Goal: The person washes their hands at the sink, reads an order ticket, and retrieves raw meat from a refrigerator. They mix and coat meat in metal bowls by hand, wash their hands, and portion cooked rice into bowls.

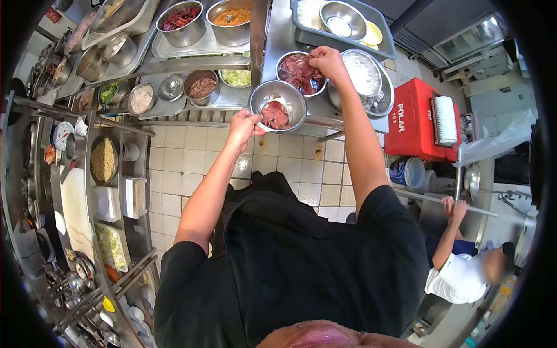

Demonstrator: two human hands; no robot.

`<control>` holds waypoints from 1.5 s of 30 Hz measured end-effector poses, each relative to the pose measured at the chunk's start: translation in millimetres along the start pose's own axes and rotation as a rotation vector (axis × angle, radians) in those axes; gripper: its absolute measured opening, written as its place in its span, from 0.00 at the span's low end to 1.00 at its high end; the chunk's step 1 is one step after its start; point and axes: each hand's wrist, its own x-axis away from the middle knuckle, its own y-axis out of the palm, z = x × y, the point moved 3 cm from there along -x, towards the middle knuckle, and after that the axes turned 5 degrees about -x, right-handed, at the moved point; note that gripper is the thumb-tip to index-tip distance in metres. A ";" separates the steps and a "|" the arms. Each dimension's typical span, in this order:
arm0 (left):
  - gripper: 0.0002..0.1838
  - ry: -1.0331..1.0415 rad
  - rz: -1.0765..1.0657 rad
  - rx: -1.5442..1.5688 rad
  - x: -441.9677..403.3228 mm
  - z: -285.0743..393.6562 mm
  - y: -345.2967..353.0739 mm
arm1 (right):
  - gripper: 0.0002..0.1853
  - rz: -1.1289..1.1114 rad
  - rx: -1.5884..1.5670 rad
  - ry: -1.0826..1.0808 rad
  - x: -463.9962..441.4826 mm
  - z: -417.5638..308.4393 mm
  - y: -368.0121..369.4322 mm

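Note:
My left hand point(243, 129) is closed on the rim of a steel bowl point(296, 100), thumb at the edge. Inside that bowl lie some red slices of raw meat point(275, 116) with something whitish beside them. My right hand point(328, 64) reaches into a larger steel bowl point(279, 71) heaped with sliced raw meat point(298, 74). Its fingers are pinched together on the meat at the right side of the heap. The held bowl is just in front of the larger one, by the counter's near edge.
A grey tub point(387, 49) holds another steel bowl point(343, 18). A foil-like covered bowl point(364, 72) and a red cooler box point(406, 124) are on the right. Shelves with food containers point(202, 87) line the left. Another person point(461, 275) grips a pole at lower right.

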 end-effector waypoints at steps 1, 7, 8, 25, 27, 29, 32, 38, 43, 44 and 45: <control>0.04 0.006 -0.005 -0.006 -2.3 -1.8 1.9 | 0.08 -0.064 -0.173 0.045 14.8 -6.9 4.1; 0.03 0.062 0.000 0.002 -3.3 1.5 7.9 | 0.12 -0.382 0.049 -0.368 88.4 25.4 87.6; 0.03 0.065 0.006 -0.024 -1.6 2.4 8.8 | 0.15 -0.475 0.348 -0.583 104.7 18.5 93.6; 0.07 0.076 0.076 0.013 12.0 -3.7 -0.7 | 0.22 -0.017 0.776 -0.311 -29.8 73.0 72.1; 0.07 0.071 0.082 0.011 10.6 -2.8 -1.7 | 0.19 -0.005 0.716 -0.264 -30.8 70.5 66.4; 0.06 0.077 0.084 0.009 10.3 -0.6 -1.9 | 0.11 0.027 0.609 -0.196 -32.0 57.3 56.3; 0.06 0.075 0.078 0.027 9.5 1.4 0.5 | 0.07 0.136 0.487 -0.119 -47.6 46.6 29.4; 0.06 0.060 0.071 0.000 7.5 3.1 4.9 | 0.05 -0.227 -0.078 -0.046 11.9 -44.0 13.8; 0.06 0.076 0.045 0.004 3.9 4.3 8.7 | 0.08 -0.553 0.130 -0.322 62.5 12.3 86.2; 0.06 0.081 0.039 0.005 4.5 4.6 8.5 | 0.12 -0.683 0.120 -0.346 76.3 20.7 98.0; 0.06 0.084 0.045 -0.012 4.3 3.4 7.4 | 0.12 -0.633 0.124 -0.411 83.7 15.2 97.1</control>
